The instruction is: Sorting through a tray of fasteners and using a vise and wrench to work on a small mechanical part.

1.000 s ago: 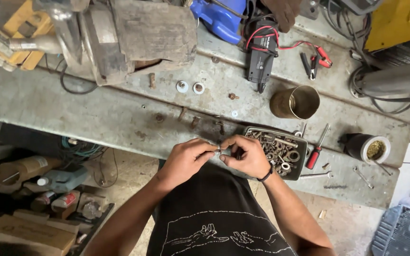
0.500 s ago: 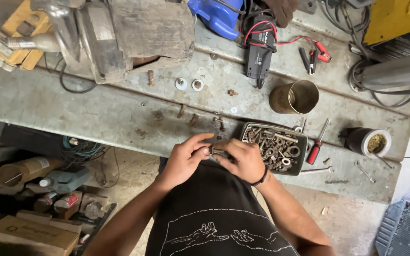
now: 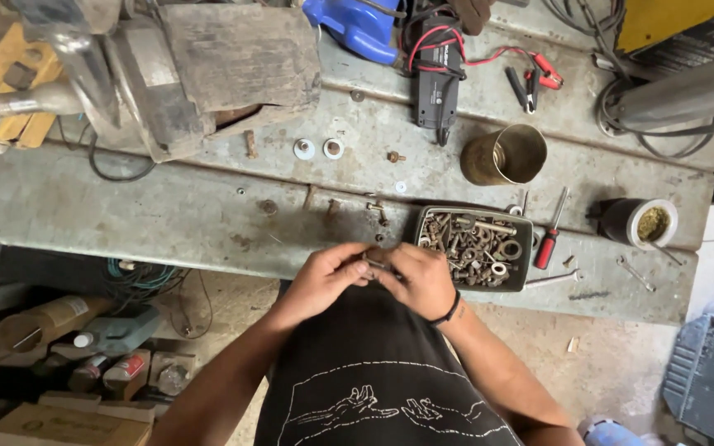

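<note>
— We start with the workbench, the big grey slab that everything sits on. What's largest on it?

— The rusty vise at its far left, then the brass cup toward the far right, and the tray of bolts at the near edge.

— And our hands?

— Both meet at the near edge of the workbench, just left of the tray. Our left hand and right hand have their fingertips pinched together on a small metal part, a bolt or something like it; we can't tell exactly.

— How will it handle?

— We judge it light, stiff and probably rusty or greasy, so a bit slippery. Best gripped at each end, with thumb and forefinger on the wider head.

— Anything smaller?

— The red screwdriver right of the tray, and two white washers in the middle of the workbench.

— What differs from a second ago?

— Little. Then our hands held the part slightly apart; now they've closed in around it, fingers nearly touching.
</note>
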